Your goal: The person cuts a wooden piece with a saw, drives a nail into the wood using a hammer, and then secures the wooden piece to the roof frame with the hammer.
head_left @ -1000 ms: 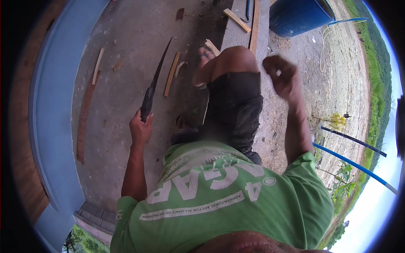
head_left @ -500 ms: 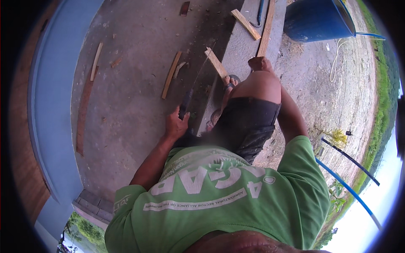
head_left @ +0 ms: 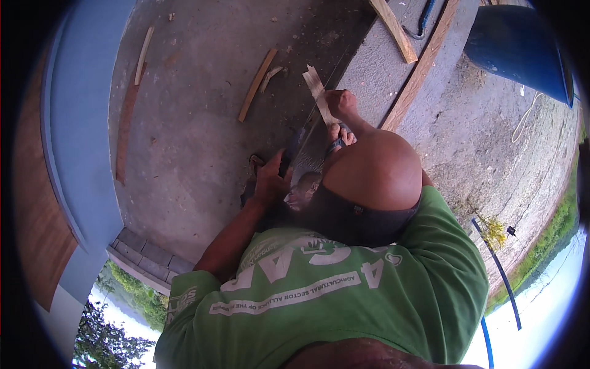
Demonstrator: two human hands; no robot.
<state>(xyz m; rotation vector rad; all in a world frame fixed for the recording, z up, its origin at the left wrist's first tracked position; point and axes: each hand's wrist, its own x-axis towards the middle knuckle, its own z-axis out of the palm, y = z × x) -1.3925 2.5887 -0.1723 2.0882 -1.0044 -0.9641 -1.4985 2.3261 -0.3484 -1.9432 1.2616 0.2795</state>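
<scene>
My left hand (head_left: pixel 272 179) is wrapped round the dark handle of a saw (head_left: pixel 293 147), whose thin blade, seen nearly edge-on, slants up along the ledge's edge. Beside my right knee, my right hand (head_left: pixel 342 103) is closed in a fist against the right edge of a short pale wood strip (head_left: pixel 316 86). Whether its fingers hold anything is hidden. The lower end of that strip lies by my sandalled foot (head_left: pixel 340 136) on the concrete ledge (head_left: pixel 362 80). My raised knee (head_left: pixel 375 172) covers part of the ledge and my right forearm.
On the ledge lie a long wood strip (head_left: pixel 424 64), a shorter piece (head_left: pixel 394 31) and a blue bar with a hooked end (head_left: pixel 424 21). A blue drum (head_left: pixel 519 52) stands at the right. More wood strips (head_left: pixel 257 86) lie on the lower floor, towards a blue wall (head_left: pixel 89 123).
My right hand has moved left, from the long strip's end to the short strip. My left hand and the saw have shifted slightly right. The view has turned and moved.
</scene>
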